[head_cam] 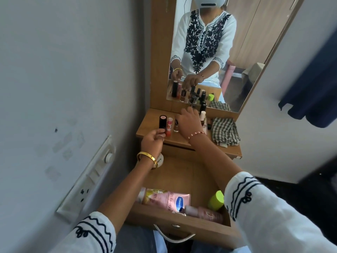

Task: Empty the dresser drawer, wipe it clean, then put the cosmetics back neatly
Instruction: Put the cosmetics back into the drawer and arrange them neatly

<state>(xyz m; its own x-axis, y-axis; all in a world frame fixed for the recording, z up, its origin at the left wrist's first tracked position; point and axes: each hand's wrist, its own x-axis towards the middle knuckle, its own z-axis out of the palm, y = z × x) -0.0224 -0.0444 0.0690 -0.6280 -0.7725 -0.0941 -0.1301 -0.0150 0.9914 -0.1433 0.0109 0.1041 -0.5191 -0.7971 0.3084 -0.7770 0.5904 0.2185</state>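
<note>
The open wooden drawer holds a pink lotion tube, a pink bottle, a green-capped bottle and a small white jar. On the dresser top stand a black lipstick tube, a pink-and-red stick, a small nail polish bottle and several more bottles. My left hand pinches the base of the black lipstick tube. My right hand reaches over the nail polish bottles; its fingertips are hidden from me.
A checked cloth lies on the right of the dresser top. The mirror stands behind the bottles. A wall with a switch panel is close on the left. The drawer handle sits near my lap.
</note>
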